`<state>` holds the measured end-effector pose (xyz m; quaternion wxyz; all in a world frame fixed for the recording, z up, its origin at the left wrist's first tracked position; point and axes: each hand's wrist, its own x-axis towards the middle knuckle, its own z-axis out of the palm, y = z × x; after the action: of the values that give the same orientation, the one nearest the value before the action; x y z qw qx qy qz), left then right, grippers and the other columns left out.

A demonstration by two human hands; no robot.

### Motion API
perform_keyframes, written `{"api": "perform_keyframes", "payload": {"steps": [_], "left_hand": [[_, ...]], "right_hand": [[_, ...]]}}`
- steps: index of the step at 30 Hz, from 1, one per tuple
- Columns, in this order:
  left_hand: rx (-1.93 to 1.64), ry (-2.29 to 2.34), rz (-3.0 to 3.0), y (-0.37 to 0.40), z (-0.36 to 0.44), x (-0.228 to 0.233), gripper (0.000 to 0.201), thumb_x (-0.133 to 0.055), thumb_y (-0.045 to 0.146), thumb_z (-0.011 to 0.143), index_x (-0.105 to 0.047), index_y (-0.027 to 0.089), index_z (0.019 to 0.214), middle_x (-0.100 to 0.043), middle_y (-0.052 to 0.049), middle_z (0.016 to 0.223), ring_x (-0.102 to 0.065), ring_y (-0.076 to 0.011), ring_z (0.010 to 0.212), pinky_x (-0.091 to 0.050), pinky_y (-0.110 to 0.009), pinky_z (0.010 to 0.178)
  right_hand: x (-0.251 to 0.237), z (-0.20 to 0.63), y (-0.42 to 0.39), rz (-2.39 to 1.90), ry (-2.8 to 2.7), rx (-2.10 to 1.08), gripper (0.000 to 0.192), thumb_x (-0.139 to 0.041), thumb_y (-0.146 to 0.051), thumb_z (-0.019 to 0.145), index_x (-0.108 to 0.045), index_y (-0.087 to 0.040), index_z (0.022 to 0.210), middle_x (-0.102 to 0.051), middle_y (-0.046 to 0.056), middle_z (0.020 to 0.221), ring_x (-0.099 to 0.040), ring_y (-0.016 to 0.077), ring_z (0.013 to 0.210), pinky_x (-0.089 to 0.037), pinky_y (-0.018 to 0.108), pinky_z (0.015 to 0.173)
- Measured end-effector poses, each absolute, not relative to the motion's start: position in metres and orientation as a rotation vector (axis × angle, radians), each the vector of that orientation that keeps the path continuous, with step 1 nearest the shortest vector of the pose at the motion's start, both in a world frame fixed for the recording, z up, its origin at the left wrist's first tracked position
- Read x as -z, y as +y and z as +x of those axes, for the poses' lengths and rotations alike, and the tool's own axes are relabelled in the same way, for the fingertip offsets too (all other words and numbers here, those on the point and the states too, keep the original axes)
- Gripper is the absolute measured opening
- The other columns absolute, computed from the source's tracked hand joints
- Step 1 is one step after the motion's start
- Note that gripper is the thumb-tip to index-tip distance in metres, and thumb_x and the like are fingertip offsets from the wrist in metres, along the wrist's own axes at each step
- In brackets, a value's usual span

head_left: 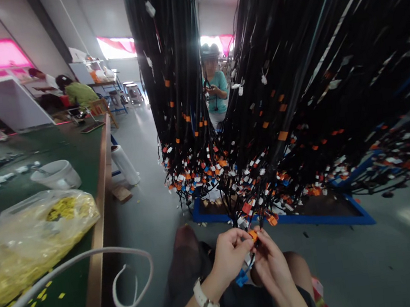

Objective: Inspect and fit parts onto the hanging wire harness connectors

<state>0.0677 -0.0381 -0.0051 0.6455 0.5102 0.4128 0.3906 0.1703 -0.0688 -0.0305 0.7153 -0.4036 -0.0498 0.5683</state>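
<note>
Evidently, an orange plug is pinched by the left hand, its thumb and forefinger closed together on it, near the tray's front edge. The plug is touched by the right hand's curled fingers; whether they are clamped cannot be told. Below, a blue plug is suspended.

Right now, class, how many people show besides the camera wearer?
3: a person in white and a person in green, both at left; a person in teal beyond the hanging cables. Others may be hidden.
</note>
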Motion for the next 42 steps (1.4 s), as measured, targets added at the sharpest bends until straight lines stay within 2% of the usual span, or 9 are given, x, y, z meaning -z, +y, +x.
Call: {"api": "perform_keyframes", "payload": {"steps": [12, 18, 20, 23, 26, 33, 37, 42], "left_hand": [[-0.875, 1.000, 1.206, -0.0375, 0.0668, 0.0024, 0.010, -0.062, 0.023, 0.068, -0.062, 0.013, 0.068, -0.060, 0.000, 0.051, -0.041, -0.0083, 0.044, -0.028, -0.020, 0.046], [-0.855, 0.887, 0.984, -0.0363, 0.0673, 0.0084, 0.026, -0.072, 0.034, 0.064, -0.055, 0.015, 0.072, -0.057, 0.002, 0.052, -0.051, -0.0098, 0.050, -0.030, -0.019, 0.050], [-0.797, 0.870, 0.882, -0.0359, 0.0659, 0.0082, 0.035, -0.076, 0.038, 0.060, -0.053, 0.015, 0.075, -0.054, 0.004, 0.051, -0.045, -0.0064, 0.045, -0.025, -0.018, 0.046], [-0.655, 0.822, 0.752, -0.0353, 0.0629, 0.0072, 0.045, -0.078, 0.043, 0.057, -0.050, 0.016, 0.080, -0.056, 0.004, 0.055, -0.026, -0.0001, 0.036, -0.010, -0.019, 0.040], [-0.608, 0.780, 0.703, -0.0348, 0.0607, 0.0075, 0.048, -0.079, 0.044, 0.056, -0.049, 0.016, 0.081, -0.055, 0.005, 0.058, -0.022, 0.0015, 0.035, -0.005, -0.020, 0.039], [-0.657, 0.782, 0.712, -0.0353, 0.0614, 0.0084, 0.045, -0.079, 0.042, 0.058, -0.049, 0.017, 0.081, -0.055, 0.004, 0.056, -0.025, 0.0003, 0.037, -0.006, -0.020, 0.040], [-0.719, 0.827, 0.747, -0.0362, 0.0638, 0.0070, 0.043, -0.080, 0.041, 0.057, -0.052, 0.016, 0.078, -0.052, 0.005, 0.050, -0.033, -0.0027, 0.040, -0.009, -0.018, 0.038], [-0.839, 0.877, 0.872, -0.0355, 0.0651, 0.0089, 0.039, -0.080, 0.041, 0.056, -0.058, 0.014, 0.074, -0.054, 0.004, 0.052, -0.052, -0.0089, 0.050, -0.033, -0.018, 0.048]], "right_hand": [[0.0252, 0.1686, -0.0705, -0.904, -0.210, -1.286, 0.023, -0.077, -0.028, 0.064, -0.066, -0.022, 0.083, -0.063, -0.006, 0.075, -0.055, 0.0075, 0.064, -0.044, 0.016, 0.055], [0.0232, 0.1682, -0.0709, -0.888, -0.205, -1.291, 0.023, -0.078, -0.025, 0.063, -0.067, -0.021, 0.082, -0.063, -0.005, 0.075, -0.055, 0.0079, 0.064, -0.045, 0.016, 0.056], [0.0235, 0.1681, -0.0715, -0.884, -0.207, -1.300, 0.021, -0.077, -0.026, 0.065, -0.067, -0.021, 0.083, -0.063, -0.004, 0.075, -0.056, 0.0085, 0.065, -0.045, 0.017, 0.057], [0.0246, 0.1684, -0.0725, -0.889, -0.205, -1.302, 0.021, -0.077, -0.027, 0.065, -0.068, -0.021, 0.083, -0.065, -0.003, 0.076, -0.057, 0.0099, 0.067, -0.046, 0.019, 0.061], [0.0248, 0.1687, -0.0730, -0.897, -0.201, -1.307, 0.021, -0.077, -0.028, 0.064, -0.068, -0.021, 0.082, -0.066, -0.003, 0.078, -0.059, 0.0102, 0.069, -0.047, 0.020, 0.065], [0.0219, 0.1672, -0.0724, -0.876, -0.164, -1.330, 0.025, -0.080, -0.027, 0.061, -0.069, -0.020, 0.082, -0.067, -0.004, 0.078, -0.058, 0.0080, 0.069, -0.047, 0.017, 0.065], [0.0221, 0.1667, -0.0719, -0.869, -0.152, -1.324, 0.025, -0.080, -0.027, 0.061, -0.069, -0.020, 0.082, -0.067, -0.004, 0.078, -0.059, 0.0085, 0.068, -0.048, 0.018, 0.064], [0.0240, 0.1672, -0.0718, -0.876, -0.161, -1.310, 0.023, -0.080, -0.027, 0.062, -0.069, -0.021, 0.083, -0.068, -0.004, 0.080, -0.060, 0.0079, 0.071, -0.048, 0.017, 0.068]]}}
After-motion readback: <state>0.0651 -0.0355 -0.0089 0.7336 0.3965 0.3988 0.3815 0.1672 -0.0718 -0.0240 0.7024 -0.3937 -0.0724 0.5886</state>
